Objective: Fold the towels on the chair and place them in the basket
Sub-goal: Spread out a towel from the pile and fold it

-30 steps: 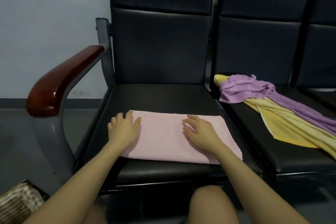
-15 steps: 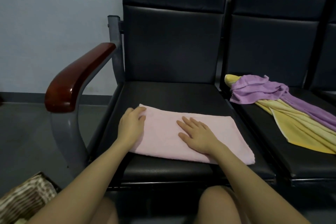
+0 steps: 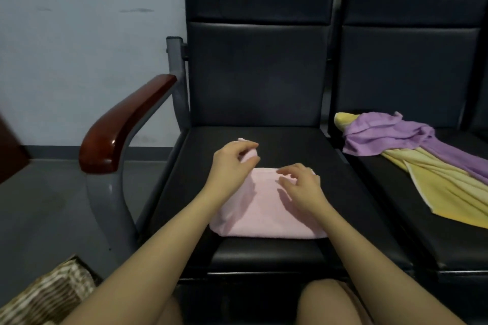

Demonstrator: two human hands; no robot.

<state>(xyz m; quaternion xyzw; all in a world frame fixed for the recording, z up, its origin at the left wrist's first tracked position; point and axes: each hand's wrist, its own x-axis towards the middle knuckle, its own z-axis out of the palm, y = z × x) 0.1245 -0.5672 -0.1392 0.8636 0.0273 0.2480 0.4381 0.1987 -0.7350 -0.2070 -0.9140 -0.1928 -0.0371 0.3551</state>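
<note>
— What's nearest you?
— The woven basket (image 3: pixel 45 295) on the grey floor (image 3: pixel 52 208) at your lower left, then the black chair (image 3: pixel 253 253).
— And your hands?
— Your left hand (image 3: pixel 228 163) pinches a lifted corner of the pink towel (image 3: pixel 266 216) on the seat; your right hand (image 3: pixel 301 187) rests on it, fingers bent, gripping nothing.
— Farther off?
— The purple towel (image 3: pixel 390 137) lies over the yellow towel (image 3: pixel 446 187) on the next seat, the armrest (image 3: pixel 124 124) stands left, the pale wall (image 3: pixel 79 47) behind

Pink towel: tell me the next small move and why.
Probably carry the lifted end across and lay it on the right half. The left hand pinches the pink towel end raised above the seat, while the right hand touches the flat part; the fold looks unfinished.
</note>
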